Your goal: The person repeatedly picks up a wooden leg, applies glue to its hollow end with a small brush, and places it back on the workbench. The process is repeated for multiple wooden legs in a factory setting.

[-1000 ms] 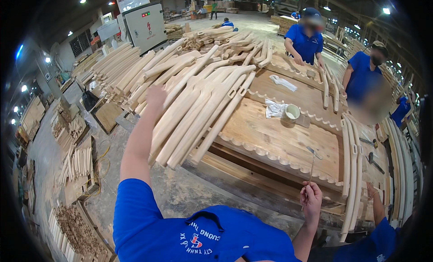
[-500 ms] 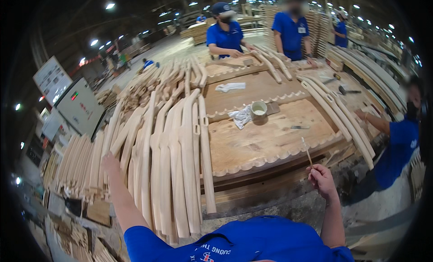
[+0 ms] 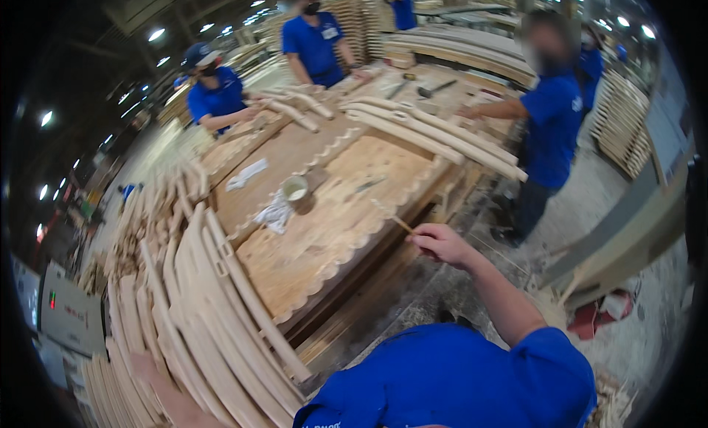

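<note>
A thin stick (image 3: 398, 220) with a pale, whitish tip is pinched in my right hand (image 3: 440, 245), over the near scalloped edge of the workbench (image 3: 339, 257). My left hand (image 3: 145, 367) reaches down to the curved wooden parts (image 3: 225, 310) piled along the bench's left side. It is blurred, and whether it grips a part cannot be made out. Several of these parts are long, pale and bent, some with a slot near the bend. On the bench stand a cup (image 3: 296, 198) with pale contents and, beside it, a crumpled white cloth (image 3: 274, 213).
A second white cloth (image 3: 247, 174) and a flat thin piece (image 3: 370, 185) lie on the bench. Long wooden parts (image 3: 413, 126) rest across its far right, near a hammer (image 3: 436, 89). Co-workers in blue stand at the far side and at the right (image 3: 553, 118).
The view has swung to the right, so the bench appears turned and further left. My right hand still holds the stick, its tip now pointing up-left. My left hand remains among the wooden parts.
</note>
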Demonstrator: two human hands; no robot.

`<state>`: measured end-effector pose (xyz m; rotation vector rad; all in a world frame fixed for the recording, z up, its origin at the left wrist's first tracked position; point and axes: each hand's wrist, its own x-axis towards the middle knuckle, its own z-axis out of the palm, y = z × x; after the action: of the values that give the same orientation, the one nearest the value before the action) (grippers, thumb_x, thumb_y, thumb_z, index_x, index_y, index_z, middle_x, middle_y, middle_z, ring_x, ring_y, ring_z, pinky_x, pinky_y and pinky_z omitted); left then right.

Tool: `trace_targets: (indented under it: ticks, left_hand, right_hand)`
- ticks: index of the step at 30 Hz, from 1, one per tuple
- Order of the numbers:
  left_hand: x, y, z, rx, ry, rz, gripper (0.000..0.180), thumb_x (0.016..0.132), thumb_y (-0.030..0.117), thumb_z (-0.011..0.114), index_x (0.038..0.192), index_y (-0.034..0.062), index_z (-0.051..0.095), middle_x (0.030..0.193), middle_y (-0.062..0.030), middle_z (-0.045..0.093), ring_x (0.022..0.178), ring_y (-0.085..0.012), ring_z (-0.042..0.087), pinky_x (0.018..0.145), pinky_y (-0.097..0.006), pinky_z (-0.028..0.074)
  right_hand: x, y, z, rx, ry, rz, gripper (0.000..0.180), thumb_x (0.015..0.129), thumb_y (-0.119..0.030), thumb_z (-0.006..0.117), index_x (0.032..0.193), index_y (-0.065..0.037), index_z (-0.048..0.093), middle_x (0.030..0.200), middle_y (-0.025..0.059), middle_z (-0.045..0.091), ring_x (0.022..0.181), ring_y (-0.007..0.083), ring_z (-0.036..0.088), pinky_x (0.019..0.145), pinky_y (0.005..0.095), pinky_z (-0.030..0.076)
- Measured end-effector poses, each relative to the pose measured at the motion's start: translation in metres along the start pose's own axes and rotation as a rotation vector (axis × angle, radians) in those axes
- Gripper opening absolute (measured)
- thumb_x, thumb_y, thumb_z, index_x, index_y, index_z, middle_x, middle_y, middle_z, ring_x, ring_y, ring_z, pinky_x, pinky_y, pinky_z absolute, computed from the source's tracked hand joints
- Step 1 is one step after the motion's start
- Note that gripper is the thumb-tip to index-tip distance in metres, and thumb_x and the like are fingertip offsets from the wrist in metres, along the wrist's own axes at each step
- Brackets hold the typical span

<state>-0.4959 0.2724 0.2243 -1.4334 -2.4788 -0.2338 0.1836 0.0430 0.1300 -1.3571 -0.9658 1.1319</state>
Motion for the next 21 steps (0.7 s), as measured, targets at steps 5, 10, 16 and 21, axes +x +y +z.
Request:
trace_targets:
  ticks: [5, 10, 16, 21]
  left_hand:
    - [-0.037, -0.012, -0.017, -0.178, 0.219, 0.134, 0.063, 0.086, 0.034, 0.055, 0.132, -0.0052, 0.038, 0.125, -0.0281, 0.050, 0.115, -0.0398, 0.049, 0.098, -0.042, 0.040]
    - [-0.088, -0.003, -0.049, -0.152, 0.336, 0.519, 0.057, 0.081, 0.016, 0.063, 0.134, 0.0067, 0.041, 0.111, -0.0205, 0.058, 0.098, -0.0376, 0.058, 0.081, -0.043, 0.047]
    - [-0.185, 0.084, -0.092, -0.120, 0.306, 0.752, 0.071, 0.076, 0.006, 0.065, 0.139, 0.0232, 0.037, 0.077, -0.0102, 0.054, 0.066, -0.0290, 0.057, 0.057, -0.041, 0.045]
    - [-0.224, 0.136, -0.089, 0.212, 0.165, 0.800, 0.068, 0.075, 0.011, 0.064, 0.136, 0.0291, 0.041, 0.073, -0.0095, 0.052, 0.061, -0.0259, 0.058, 0.052, -0.040, 0.046]
  right_hand:
    - [0.024, 0.012, -0.019, 0.048, -0.091, -0.030, 0.018, 0.092, -0.018, 0.052, 0.100, -0.003, 0.060, 0.068, -0.0029, 0.056, 0.052, 0.0023, 0.045, 0.046, 0.0175, 0.036]
    - [0.053, 0.013, -0.031, 0.145, -0.132, -0.027, 0.016, 0.092, -0.016, 0.052, 0.100, -0.005, 0.061, 0.068, -0.0031, 0.055, 0.053, 0.0017, 0.042, 0.045, 0.0159, 0.032]
    - [0.080, 0.007, -0.043, 0.181, -0.231, -0.014, 0.018, 0.092, -0.015, 0.052, 0.103, -0.004, 0.061, 0.068, -0.0041, 0.053, 0.054, 0.0013, 0.041, 0.045, 0.0157, 0.030]
    - [0.098, 0.011, -0.060, 0.177, -0.340, 0.008, 0.019, 0.092, -0.017, 0.052, 0.103, -0.004, 0.061, 0.068, -0.0037, 0.053, 0.053, 0.0013, 0.041, 0.045, 0.0161, 0.030]
